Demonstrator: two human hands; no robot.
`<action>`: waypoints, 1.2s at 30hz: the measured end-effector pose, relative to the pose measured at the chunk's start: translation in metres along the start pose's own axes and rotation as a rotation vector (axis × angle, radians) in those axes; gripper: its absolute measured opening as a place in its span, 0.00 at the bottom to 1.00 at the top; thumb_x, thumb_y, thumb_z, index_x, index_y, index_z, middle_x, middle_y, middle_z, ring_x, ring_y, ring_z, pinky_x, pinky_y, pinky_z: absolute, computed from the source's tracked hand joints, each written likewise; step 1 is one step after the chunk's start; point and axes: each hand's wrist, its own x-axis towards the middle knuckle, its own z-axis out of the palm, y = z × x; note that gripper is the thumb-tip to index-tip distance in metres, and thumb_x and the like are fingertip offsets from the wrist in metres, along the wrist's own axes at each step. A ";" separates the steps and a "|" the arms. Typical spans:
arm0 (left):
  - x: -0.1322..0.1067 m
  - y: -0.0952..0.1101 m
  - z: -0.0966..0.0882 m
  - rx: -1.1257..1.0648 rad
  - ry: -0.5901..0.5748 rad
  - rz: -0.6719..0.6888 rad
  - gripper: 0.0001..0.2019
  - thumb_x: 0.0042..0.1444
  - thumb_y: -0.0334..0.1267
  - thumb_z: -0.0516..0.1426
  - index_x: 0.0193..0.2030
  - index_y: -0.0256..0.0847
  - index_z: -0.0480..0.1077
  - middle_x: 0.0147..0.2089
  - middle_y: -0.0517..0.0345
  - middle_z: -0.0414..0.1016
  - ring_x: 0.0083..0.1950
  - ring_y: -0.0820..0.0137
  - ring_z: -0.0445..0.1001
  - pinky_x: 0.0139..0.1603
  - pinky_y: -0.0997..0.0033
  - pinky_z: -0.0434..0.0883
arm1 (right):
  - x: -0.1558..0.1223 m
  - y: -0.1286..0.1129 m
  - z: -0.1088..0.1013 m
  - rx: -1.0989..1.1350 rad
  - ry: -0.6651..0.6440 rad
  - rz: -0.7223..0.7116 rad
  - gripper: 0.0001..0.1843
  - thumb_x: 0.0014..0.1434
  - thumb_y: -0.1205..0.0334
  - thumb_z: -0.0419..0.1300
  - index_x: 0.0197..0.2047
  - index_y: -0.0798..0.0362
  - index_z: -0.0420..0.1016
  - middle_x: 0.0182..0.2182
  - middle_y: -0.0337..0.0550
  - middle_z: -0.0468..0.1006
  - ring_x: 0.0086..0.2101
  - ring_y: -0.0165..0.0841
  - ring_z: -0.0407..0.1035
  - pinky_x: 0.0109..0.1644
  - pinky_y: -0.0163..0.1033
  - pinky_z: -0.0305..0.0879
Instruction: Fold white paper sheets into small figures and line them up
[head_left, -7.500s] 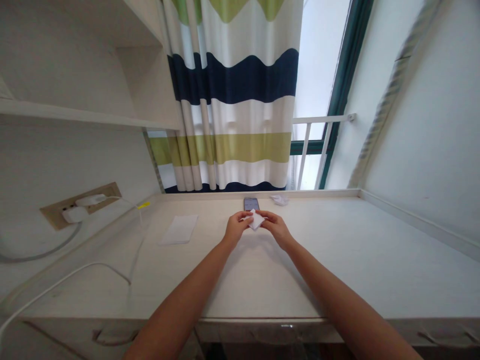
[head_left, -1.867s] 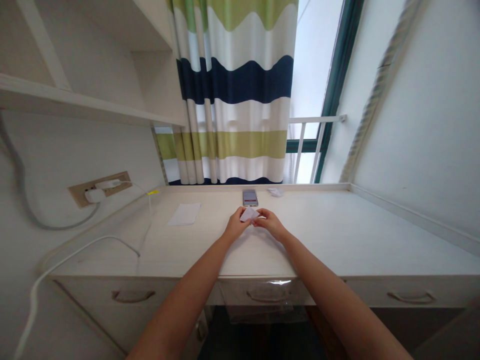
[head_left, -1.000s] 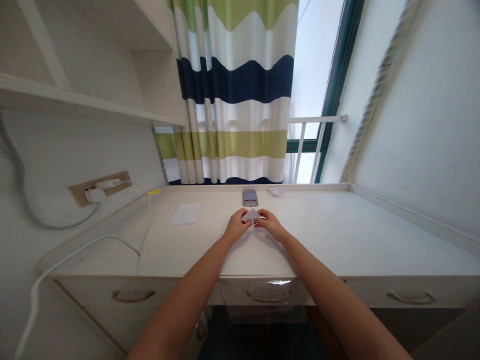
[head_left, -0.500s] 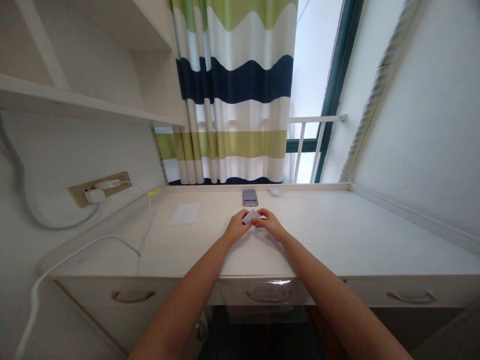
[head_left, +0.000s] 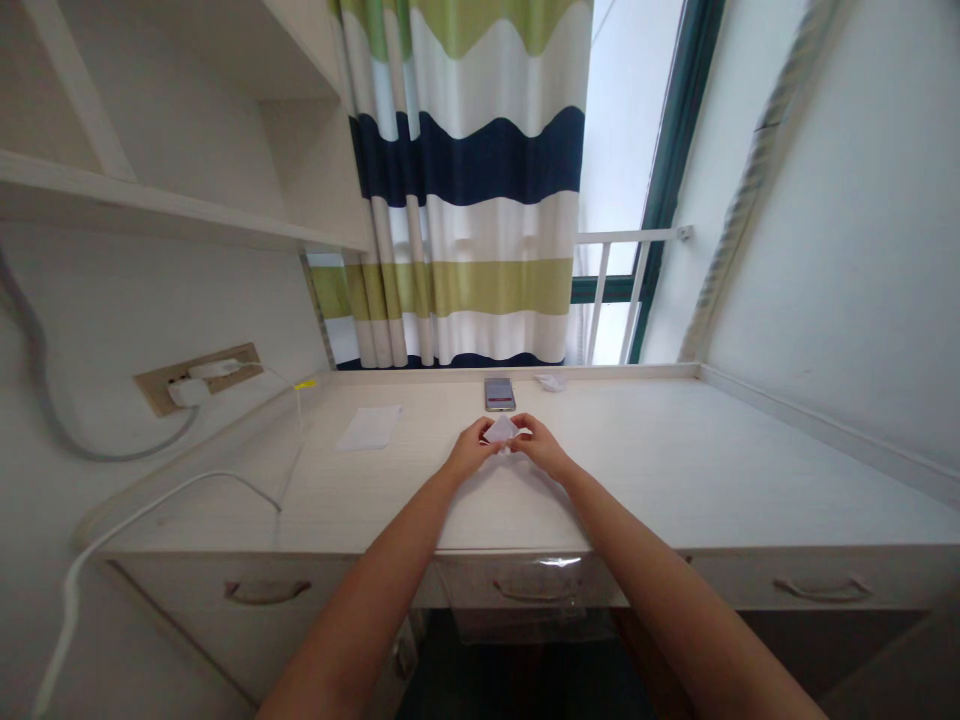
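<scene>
A small folded piece of white paper (head_left: 501, 431) is held just above the white desk (head_left: 675, 470), near its middle. My left hand (head_left: 469, 452) pinches the paper's left side and my right hand (head_left: 541, 449) pinches its right side. Both hands have their fingers closed on it, fingertips almost meeting. A phone (head_left: 499, 393) with a lit screen lies flat on the desk just beyond the paper.
A flat white sheet (head_left: 369, 427) lies on the desk to the left. A small crumpled white scrap (head_left: 552, 381) sits by the back edge near the striped curtain (head_left: 465, 200). A wall socket (head_left: 196, 377) with plugs and white cables (head_left: 157, 500) is on the left. Drawer handles (head_left: 525, 592) line the desk front.
Between the earliest frame and the later ones the view pulled back and the drawers came into sight. Over the last second the hands stayed put, and the paper shifted slightly between the fingers.
</scene>
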 end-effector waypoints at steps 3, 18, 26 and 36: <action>-0.002 0.003 0.001 0.069 0.024 0.025 0.10 0.38 0.31 0.56 0.31 0.36 0.62 0.29 0.62 0.66 0.32 0.74 0.66 0.31 0.76 0.64 | 0.000 0.001 0.001 -0.020 -0.009 -0.003 0.14 0.36 0.71 0.56 0.31 0.53 0.61 0.27 0.33 0.68 0.21 0.23 0.62 0.27 0.32 0.59; -0.008 0.016 0.005 0.370 0.112 0.106 0.06 0.39 0.30 0.54 0.27 0.38 0.60 0.24 0.66 0.63 0.27 0.77 0.62 0.26 0.79 0.58 | 0.004 0.008 0.003 -0.085 0.000 -0.018 0.14 0.36 0.70 0.56 0.31 0.53 0.61 0.25 0.33 0.67 0.19 0.23 0.62 0.25 0.32 0.59; -0.004 0.011 0.002 0.283 0.144 -0.012 0.06 0.40 0.33 0.55 0.28 0.36 0.64 0.24 0.63 0.65 0.26 0.76 0.63 0.25 0.78 0.60 | 0.001 -0.002 0.005 0.023 -0.008 -0.029 0.16 0.35 0.67 0.59 0.31 0.53 0.61 0.29 0.34 0.67 0.21 0.23 0.63 0.27 0.32 0.61; 0.000 0.011 0.004 -0.047 0.065 -0.121 0.13 0.37 0.31 0.57 0.34 0.35 0.64 0.29 0.58 0.68 0.27 0.75 0.66 0.23 0.78 0.64 | 0.008 0.005 -0.002 -0.025 0.089 -0.018 0.11 0.37 0.61 0.59 0.26 0.54 0.61 0.18 0.30 0.62 0.18 0.24 0.62 0.20 0.31 0.58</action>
